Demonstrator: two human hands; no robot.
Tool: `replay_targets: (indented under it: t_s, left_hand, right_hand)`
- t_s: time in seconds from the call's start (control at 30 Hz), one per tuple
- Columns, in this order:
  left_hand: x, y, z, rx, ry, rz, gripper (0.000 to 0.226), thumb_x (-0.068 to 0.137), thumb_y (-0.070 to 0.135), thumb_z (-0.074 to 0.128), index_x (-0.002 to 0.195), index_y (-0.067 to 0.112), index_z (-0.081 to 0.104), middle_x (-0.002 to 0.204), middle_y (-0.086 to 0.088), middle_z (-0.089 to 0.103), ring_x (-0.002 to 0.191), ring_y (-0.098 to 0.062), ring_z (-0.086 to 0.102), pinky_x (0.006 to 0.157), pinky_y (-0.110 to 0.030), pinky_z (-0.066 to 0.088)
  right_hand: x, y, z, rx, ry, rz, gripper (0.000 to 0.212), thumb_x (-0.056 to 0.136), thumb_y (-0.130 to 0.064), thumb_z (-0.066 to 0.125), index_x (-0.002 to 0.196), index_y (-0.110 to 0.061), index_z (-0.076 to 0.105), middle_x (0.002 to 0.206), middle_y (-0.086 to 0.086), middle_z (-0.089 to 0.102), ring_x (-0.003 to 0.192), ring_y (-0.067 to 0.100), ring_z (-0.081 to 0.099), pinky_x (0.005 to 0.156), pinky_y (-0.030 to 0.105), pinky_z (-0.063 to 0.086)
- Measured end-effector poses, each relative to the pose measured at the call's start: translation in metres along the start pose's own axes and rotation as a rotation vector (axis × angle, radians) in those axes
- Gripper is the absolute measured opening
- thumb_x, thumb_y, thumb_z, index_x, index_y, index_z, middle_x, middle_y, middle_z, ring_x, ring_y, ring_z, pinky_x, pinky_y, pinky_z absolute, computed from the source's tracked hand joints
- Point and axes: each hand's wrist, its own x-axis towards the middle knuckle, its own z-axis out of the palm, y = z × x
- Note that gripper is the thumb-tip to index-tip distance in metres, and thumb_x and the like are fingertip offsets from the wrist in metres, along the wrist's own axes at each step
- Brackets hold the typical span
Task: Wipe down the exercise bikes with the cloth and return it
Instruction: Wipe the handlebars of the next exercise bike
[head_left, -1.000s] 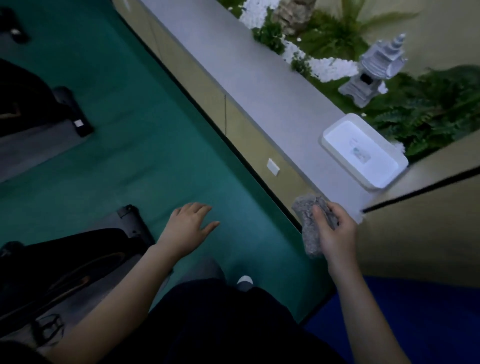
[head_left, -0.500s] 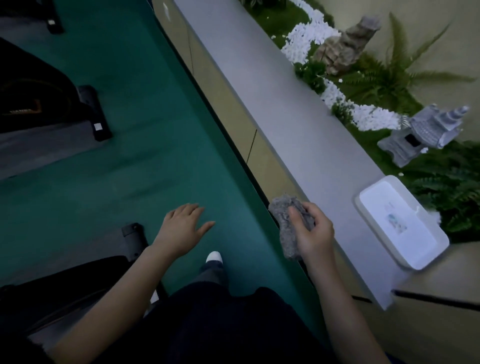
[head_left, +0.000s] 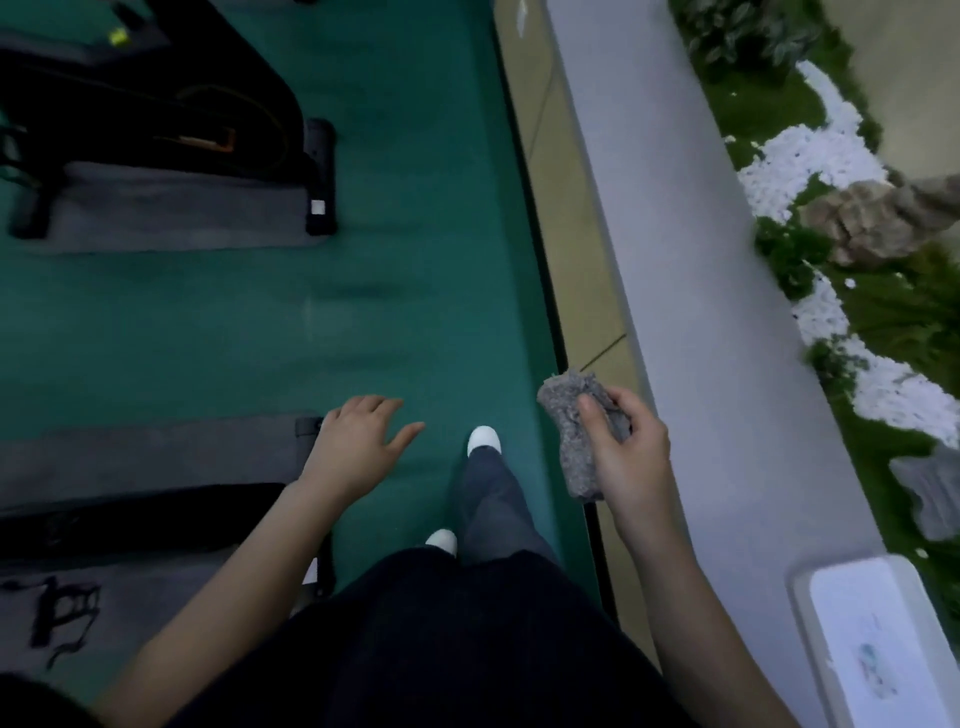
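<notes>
Closest in, the person's dark clothing fills the bottom of the view, with both bare forearms reaching forward from it. At the lower right a white lidded box (head_left: 883, 654) sits on the grey ledge (head_left: 675, 270), apart from both hands.

The right hand (head_left: 631, 462) grips the grey cloth (head_left: 574, 447) – thumb pressed across its front, fingers curled round behind it. The cloth is bunched: a wad stands up above the thumb and a tail hangs below the palm. It is held in the air over the edge of the green floor (head_left: 208, 338), beside the tan cabinet front under the ledge, and touches neither.

The left hand (head_left: 358, 449) holds nothing. Its fingers are loosely straight and a little spread, palm down, over the floor just past the corner of the near grey mat (head_left: 156, 457). Between the hands, two white shoe tips (head_left: 484, 440) show at the end of grey trouser legs.

On the near mat, at the lower left, lies the black base of an exercise bike (head_left: 130, 514). Further off – at the upper left – a second exercise bike (head_left: 145, 88) stands on its own grey mat, its black foot bar at the mat's edge.

Beyond the ledge runs an indoor garden bed with white pebbles (head_left: 810, 161), a brown rock (head_left: 872, 218), green plants, and a grey stone ornament (head_left: 930, 493) cut off by the right edge.
</notes>
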Motion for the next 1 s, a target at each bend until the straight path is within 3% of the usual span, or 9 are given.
replay_targets:
  t_s: [0.23,0.4,0.6,0.83,1.0]
  left_hand:
    - [0.062,-0.022,-0.036,-0.095,0.059,-0.243,0.053,0.097,0.050,0.042,0.137,0.016,0.049,0.139,-0.004,0.050,0.132,-0.023,0.040,0.106,-0.039,0.032]
    - [0.113,-0.026,-0.069,-0.131,0.104,-0.335,0.054,0.097,0.049,0.044,0.138,0.016,0.048,0.142,-0.003,0.048,0.131,-0.023,0.041,0.106,-0.039,0.034]
    - [0.153,-0.041,-0.096,-0.162,0.191,-0.439,0.055,0.096,0.051,0.043,0.138,0.016,0.048,0.142,-0.003,0.048,0.133,-0.023,0.040,0.107,-0.041,0.033]
    - [0.190,-0.102,-0.122,-0.185,0.216,-0.602,0.055,0.096,0.052,0.043,0.139,0.018,0.047,0.143,0.000,0.046,0.138,-0.020,0.031,0.110,-0.038,0.023]
    - [0.223,-0.166,-0.160,-0.208,0.183,-0.666,0.058,0.097,0.054,0.037,0.142,0.019,0.042,0.147,0.000,0.042,0.140,-0.019,0.028,0.112,-0.037,0.021]
  right_hand:
    - [0.126,-0.037,0.044,-0.072,-0.199,-0.075,0.011,0.093,-0.022,0.060,0.103,-0.018,0.063,0.100,0.001,0.069,0.095,0.019,0.065,0.087,0.045,0.053]
    - [0.215,-0.062,0.065,-0.152,-0.271,-0.166,0.014,0.093,-0.024,0.060,0.104,-0.017,0.064,0.097,-0.007,0.068,0.092,0.010,0.064,0.085,0.038,0.054]
    - [0.289,-0.096,0.110,-0.181,-0.352,-0.201,0.014,0.092,-0.023,0.061,0.105,-0.016,0.064,0.100,-0.003,0.067,0.096,0.015,0.064,0.087,0.039,0.053]
    - [0.339,-0.151,0.218,-0.250,-0.517,-0.309,0.017,0.091,-0.023,0.063,0.102,-0.011,0.066,0.098,0.001,0.069,0.094,0.019,0.064,0.087,0.041,0.052]
    - [0.353,-0.195,0.308,-0.252,-0.602,-0.352,0.007,0.090,-0.020,0.064,0.096,-0.017,0.066,0.089,-0.009,0.068,0.086,0.009,0.064,0.082,0.031,0.052]
